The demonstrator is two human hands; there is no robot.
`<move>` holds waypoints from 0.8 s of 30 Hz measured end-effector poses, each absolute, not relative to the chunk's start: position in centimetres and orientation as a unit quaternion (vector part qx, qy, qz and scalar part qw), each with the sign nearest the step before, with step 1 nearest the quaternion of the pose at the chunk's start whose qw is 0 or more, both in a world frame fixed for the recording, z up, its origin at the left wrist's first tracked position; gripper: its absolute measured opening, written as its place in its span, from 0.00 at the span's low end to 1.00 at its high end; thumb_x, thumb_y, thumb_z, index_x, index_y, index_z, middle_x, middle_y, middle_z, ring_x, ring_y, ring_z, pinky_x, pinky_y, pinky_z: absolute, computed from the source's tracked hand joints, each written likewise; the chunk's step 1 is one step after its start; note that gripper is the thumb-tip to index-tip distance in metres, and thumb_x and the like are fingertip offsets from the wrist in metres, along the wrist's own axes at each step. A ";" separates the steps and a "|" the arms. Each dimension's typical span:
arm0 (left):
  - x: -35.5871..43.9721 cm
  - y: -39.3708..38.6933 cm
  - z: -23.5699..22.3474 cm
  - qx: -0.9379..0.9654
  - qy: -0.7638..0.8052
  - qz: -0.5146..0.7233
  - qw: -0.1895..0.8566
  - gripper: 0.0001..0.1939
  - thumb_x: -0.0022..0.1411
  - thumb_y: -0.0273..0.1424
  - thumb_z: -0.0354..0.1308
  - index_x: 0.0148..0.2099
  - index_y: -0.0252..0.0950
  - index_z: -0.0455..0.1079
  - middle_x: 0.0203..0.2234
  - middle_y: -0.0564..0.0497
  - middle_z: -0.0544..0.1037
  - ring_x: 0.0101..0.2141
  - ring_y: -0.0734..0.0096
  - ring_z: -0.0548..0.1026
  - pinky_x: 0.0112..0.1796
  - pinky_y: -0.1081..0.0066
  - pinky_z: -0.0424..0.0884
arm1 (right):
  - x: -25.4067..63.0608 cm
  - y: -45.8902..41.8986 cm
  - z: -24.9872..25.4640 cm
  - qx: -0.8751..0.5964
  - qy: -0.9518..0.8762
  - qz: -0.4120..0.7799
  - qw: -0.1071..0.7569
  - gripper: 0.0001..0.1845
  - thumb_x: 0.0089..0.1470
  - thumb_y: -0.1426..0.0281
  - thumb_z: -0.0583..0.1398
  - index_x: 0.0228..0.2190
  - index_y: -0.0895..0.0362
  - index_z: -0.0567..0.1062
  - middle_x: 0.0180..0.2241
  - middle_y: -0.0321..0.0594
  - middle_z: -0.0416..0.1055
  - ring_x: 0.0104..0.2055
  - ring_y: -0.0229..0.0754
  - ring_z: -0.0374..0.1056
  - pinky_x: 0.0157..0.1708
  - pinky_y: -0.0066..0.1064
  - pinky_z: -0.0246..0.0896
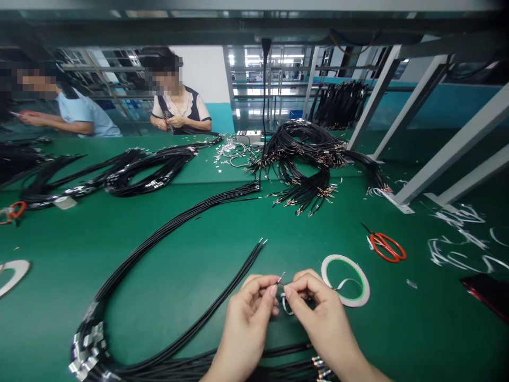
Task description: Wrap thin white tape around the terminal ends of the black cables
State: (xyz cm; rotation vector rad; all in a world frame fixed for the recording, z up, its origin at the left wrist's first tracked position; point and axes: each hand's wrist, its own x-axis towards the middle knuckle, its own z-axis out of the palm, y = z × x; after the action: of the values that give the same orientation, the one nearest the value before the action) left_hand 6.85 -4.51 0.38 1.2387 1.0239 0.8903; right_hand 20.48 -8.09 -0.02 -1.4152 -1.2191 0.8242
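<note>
My left hand (248,313) and my right hand (318,310) meet at the near middle of the green table (191,254), fingers pinched together. Between the fingertips pokes a small metal terminal (281,277) on a black wire end. A strip of white tape (287,306) curls under my right fingers. A white tape roll (345,280) lies just right of my right hand. A long bundle of black wires (167,233) loops from the table's middle down to my wrists, with a few loose wire ends (260,243) pointing up just above my hands.
Red-handled scissors (385,246) lie to the right. Heaps of black terminated wires (306,159) fill the far middle, more bundles (131,170) at far left. White tape scraps (457,249) and a grey frame leg (449,154) stand right. Two people sit across the table.
</note>
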 end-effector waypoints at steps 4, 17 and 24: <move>6.7 -4.0 0.8 0.458 0.455 0.362 0.672 0.13 0.56 0.36 0.62 0.40 0.32 0.74 0.21 0.55 0.71 0.23 0.77 0.66 0.28 0.77 0.64 | 20.4 -8.0 -0.2 -0.590 -0.514 0.345 0.519 0.10 0.56 0.72 0.58 0.24 0.56 0.70 0.28 0.35 0.63 0.30 0.39 0.61 0.30 0.28 0.56; 6.7 -3.4 0.1 0.432 0.463 0.352 0.689 0.16 0.55 0.41 0.63 0.30 0.31 0.70 0.17 0.59 0.62 0.19 0.82 0.54 0.23 0.78 0.51 | 20.1 -8.1 -0.2 -0.572 -0.542 0.348 0.507 0.09 0.57 0.72 0.57 0.25 0.56 0.71 0.29 0.35 0.64 0.30 0.38 0.62 0.31 0.28 0.57; 7.1 -3.5 -0.9 0.426 0.485 0.381 0.662 0.17 0.52 0.43 0.64 0.30 0.31 0.71 0.14 0.60 0.62 0.18 0.82 0.54 0.22 0.79 0.50 | 20.1 -8.0 -0.6 -0.576 -0.558 0.334 0.495 0.09 0.58 0.73 0.57 0.25 0.56 0.71 0.29 0.36 0.64 0.31 0.39 0.62 0.31 0.28 0.57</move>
State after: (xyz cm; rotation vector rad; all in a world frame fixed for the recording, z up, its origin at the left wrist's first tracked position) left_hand 7.09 -3.53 -0.89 0.9626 1.0966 0.8622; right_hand 20.10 -8.03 -0.55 -1.3959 -1.3532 0.8091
